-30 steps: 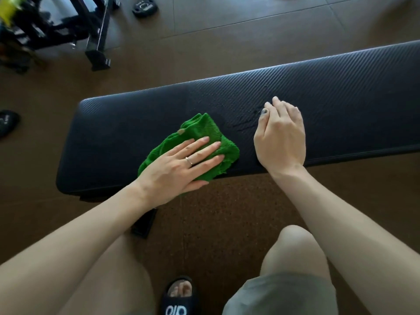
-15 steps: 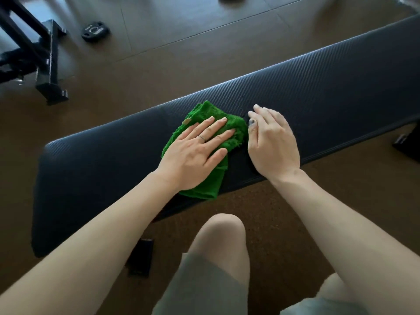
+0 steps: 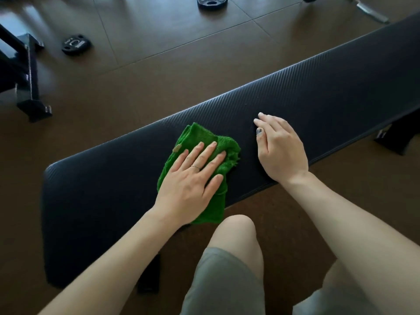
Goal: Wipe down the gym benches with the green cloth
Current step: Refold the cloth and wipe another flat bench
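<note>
The green cloth (image 3: 205, 155) lies bunched on the black padded gym bench (image 3: 318, 94), near the bench's near edge and a little left of the middle of the visible pad, with its lower part hanging over that near edge. The left hand (image 3: 193, 180) presses flat on top of it, fingers straight and spread, a thin ring on one finger; it pinches nothing. The right hand (image 3: 280, 148) rests palm down on the bare pad just right of the cloth, its fingers loosely bent and holding nothing, a dark-painted thumbnail showing.

Half a second ago the two hands lay almost touching, with the cloth's right edge against the right thumb. Now a strip of bare pad shows between the cloth and the right hand. The left end of the bench sits further right and lower in view than before, and more of the far floor shows.

The bench runs from near left to far right across a brown tiled floor (image 3: 159, 71). Below the hands a bare knee (image 3: 236, 230) and grey shorts (image 3: 218, 283) fill the near middle. On the far floor lie two black weight plates, one at far left (image 3: 76, 44) and one at the top edge (image 3: 212, 1). A black metal frame foot (image 3: 29, 87) stands at left.
</note>
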